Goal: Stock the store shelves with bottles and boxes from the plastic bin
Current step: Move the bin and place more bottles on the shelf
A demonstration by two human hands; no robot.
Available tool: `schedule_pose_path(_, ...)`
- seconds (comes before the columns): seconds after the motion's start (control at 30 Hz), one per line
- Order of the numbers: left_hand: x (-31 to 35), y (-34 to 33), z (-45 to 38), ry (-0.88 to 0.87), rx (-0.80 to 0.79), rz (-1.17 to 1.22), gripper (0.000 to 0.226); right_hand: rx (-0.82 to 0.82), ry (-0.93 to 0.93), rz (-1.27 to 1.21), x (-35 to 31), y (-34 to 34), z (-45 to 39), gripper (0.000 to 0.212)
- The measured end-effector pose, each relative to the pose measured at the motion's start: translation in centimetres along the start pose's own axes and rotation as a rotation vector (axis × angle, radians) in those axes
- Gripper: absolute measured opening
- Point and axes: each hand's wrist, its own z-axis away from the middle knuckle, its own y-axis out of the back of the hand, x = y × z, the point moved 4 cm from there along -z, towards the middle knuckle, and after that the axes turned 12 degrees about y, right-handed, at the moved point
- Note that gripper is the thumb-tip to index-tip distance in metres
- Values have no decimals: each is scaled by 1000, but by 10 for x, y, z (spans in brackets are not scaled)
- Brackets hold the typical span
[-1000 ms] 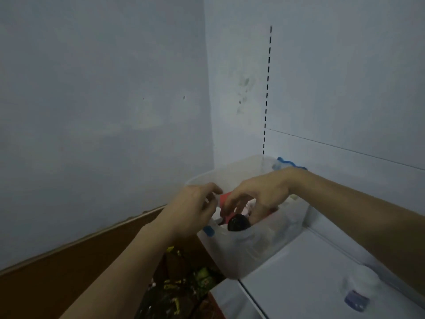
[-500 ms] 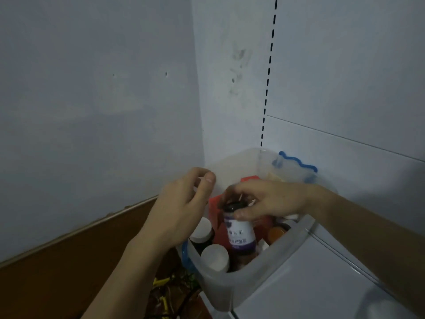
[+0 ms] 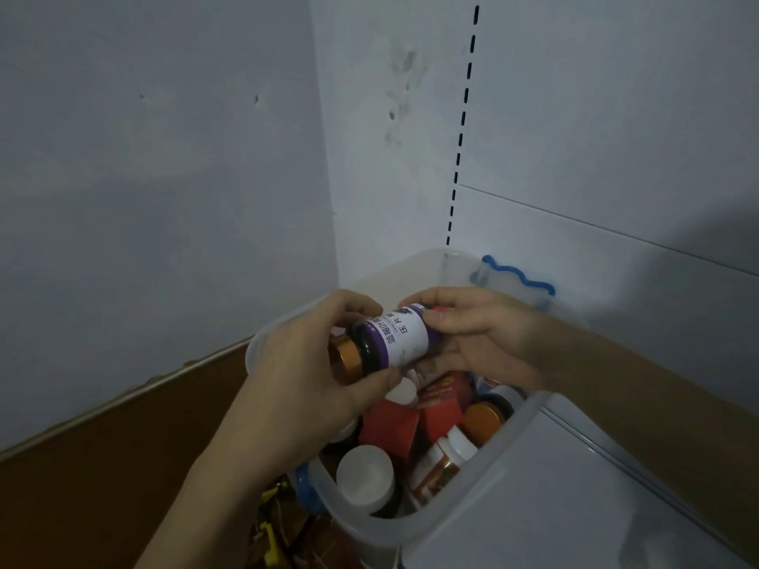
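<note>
- Both hands, left hand [image 3: 304, 375] and right hand [image 3: 484, 338], clasp the bottle [image 3: 390, 342] sideways above the plastic bin [image 3: 451, 523].
- Looks light, rigid, slick label; I'd grab mid-body, not the gold cap [image 3: 345, 359].

My left hand [image 3: 304, 375] sits at the centre of the frame, its forearm rising from the bottom edge, fingers curled and thumb pressed up from below in a closed grip. My right hand [image 3: 480, 338] meets it from the right, forearm running in bare from the lower right edge, thumb on top and fingers wrapped beneath, also closed. Both hands face each other, knuckles outward, nearly touching at the fingertips.
</note>
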Motion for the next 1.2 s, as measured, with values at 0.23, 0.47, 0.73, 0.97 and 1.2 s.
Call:
schedule_pose_path(0.23, -4, 2, 4, -2, 52, 44, 53, -406, -73, 1161, -22, 31, 6, 34)
schedule_pose_path(0.47, -3, 0, 6, 13, 100, -8, 56, -924, -474, 1540, 3, 25, -14, 51)
schedule_pose_path(0.73, -6, -2, 6, -12, 176, -65, 54, -1064, -602, 1685, 29, 21, -23, 52)
schedule_pose_path(0.97, -6, -3, 7, -45, 192, -30, 53, -895, -550, 1508, 25, 45, -19, 40)
schedule_pose_path(1.2, -3, -1, 8, -42, 220, 43, 54, -488, -221, 1166, -10, 46, 0, 41)
